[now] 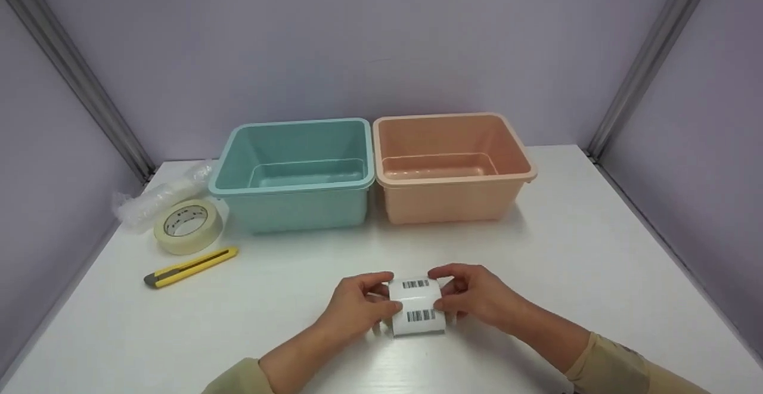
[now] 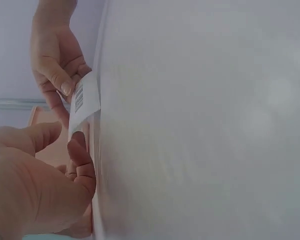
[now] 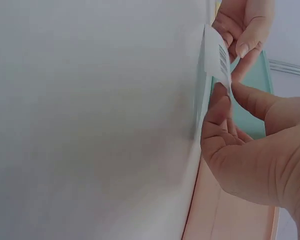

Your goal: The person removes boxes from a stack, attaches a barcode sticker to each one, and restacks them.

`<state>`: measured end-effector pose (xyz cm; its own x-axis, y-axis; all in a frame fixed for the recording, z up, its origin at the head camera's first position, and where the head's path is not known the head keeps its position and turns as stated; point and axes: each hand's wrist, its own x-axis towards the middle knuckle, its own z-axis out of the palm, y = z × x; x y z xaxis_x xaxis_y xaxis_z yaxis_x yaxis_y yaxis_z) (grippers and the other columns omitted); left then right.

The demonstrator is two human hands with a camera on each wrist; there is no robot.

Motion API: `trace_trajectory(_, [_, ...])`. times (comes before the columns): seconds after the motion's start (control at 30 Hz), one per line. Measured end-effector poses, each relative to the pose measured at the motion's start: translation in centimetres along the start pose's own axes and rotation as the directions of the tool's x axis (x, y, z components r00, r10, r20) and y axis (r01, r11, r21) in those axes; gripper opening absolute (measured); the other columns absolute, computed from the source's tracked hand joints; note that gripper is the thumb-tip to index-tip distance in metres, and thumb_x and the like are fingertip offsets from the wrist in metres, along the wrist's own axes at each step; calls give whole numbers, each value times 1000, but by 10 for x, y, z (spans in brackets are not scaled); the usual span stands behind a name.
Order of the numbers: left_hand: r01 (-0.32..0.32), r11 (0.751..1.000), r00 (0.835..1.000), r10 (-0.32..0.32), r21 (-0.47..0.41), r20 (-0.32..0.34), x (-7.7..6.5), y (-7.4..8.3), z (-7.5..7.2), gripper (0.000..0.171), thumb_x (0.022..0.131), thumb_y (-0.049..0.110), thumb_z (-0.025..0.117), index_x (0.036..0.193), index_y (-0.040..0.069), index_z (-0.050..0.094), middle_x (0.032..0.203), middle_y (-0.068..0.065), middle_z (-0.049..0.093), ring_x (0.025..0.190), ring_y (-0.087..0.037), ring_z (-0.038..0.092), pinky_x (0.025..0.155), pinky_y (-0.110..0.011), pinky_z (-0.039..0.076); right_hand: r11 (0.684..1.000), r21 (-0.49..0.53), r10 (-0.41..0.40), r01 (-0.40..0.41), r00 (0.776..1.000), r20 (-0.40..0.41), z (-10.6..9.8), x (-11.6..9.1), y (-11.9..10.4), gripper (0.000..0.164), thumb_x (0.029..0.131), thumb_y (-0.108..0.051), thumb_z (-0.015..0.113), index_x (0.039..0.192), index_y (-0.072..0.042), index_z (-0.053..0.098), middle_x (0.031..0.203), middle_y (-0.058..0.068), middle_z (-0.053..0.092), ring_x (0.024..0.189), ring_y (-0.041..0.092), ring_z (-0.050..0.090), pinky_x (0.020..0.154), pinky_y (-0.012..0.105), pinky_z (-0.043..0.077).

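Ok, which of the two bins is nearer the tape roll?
The teal bin, between the tape roll and the peach bin, which stands farther right.

Extends both forearms [image 1: 548,334] diagonally inward from khaki sleeves [image 1: 614,367], holds left hand [image 1: 354,304] and right hand [image 1: 483,295] close together with palms turned toward each other, bends the fingers [image 1: 374,276] in a grip, and sets each thumb [image 1: 386,309] nearer the body than its index finger [image 1: 453,269].

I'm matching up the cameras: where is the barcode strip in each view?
Head: barcode strip low, just right of centre.
Left wrist: barcode strip left of centre, slightly above mid-height.
Right wrist: barcode strip right of centre, upper half.
Shared landmark: the peach bin, in all three.
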<state>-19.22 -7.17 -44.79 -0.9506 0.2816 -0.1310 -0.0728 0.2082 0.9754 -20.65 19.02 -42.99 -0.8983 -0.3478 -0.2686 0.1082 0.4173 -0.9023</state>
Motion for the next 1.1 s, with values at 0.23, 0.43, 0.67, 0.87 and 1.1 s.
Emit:
trace_trajectory(0.23, [-76, 996, 995, 73, -38, -73, 0, 15, 1, 48, 88, 0, 84, 135, 0, 71, 111, -9, 68, 92, -16, 63, 76, -20, 55, 974, 223, 67, -43, 993, -102, 3, -6, -11, 74, 90, -13, 85, 153, -1, 49, 104, 9, 75, 89, 19, 68, 77, 31, 54])
trace_trajectory(0.43, [-178, 984, 978, 180, 33, -101, -2, 23, -5, 41, 89, 5, 85, 129, 4, 75, 110, -7, 70, 93, -18, 65, 78, -22, 55, 957, 289, 4, 26, 995, -103, 2, -9, -14, 36, 92, -14, 83, 122, 2, 70, 102, 6, 76, 89, 18, 66, 76, 30, 50])
trace_trajectory(0.67, [-435, 806, 844, 520, 401, -129, -7, 35, -2, 28, 90, 12, 86, 117, 14, 80, 112, 6, 68, 105, -15, 63, 82, -37, 54, 955, 292, -15, 44, 995, -100, -3, -12, -15, 30, 92, -16, 84, 114, 2, 73, 101, 8, 76, 88, 18, 65, 75, 29, 51])
trace_trajectory(0.87, [-632, 613, 718, 694, 475, 61, 4, 44, 12, 20, 90, 11, 86, 110, 12, 83, 106, 4, 72, 107, -14, 62, 93, -35, 55, 955, 287, -55, 71, 996, -63, -4, -14, -13, 26, 95, -17, 82, 111, 1, 74, 95, 6, 74, 87, 18, 65, 76, 28, 53])
trace_trajectory(1.1, [-647, 591, 711, 696, 482, 101, 11, 35, 20, 11, 92, 13, 85, 103, 12, 83, 102, 3, 70, 104, -15, 62, 93, -33, 55, 951, 287, -128, 116, 991, 25, -3, -17, -12, 20, 100, -14, 75, 114, 0, 75, 96, 4, 73, 90, 16, 63, 79, 28, 54])
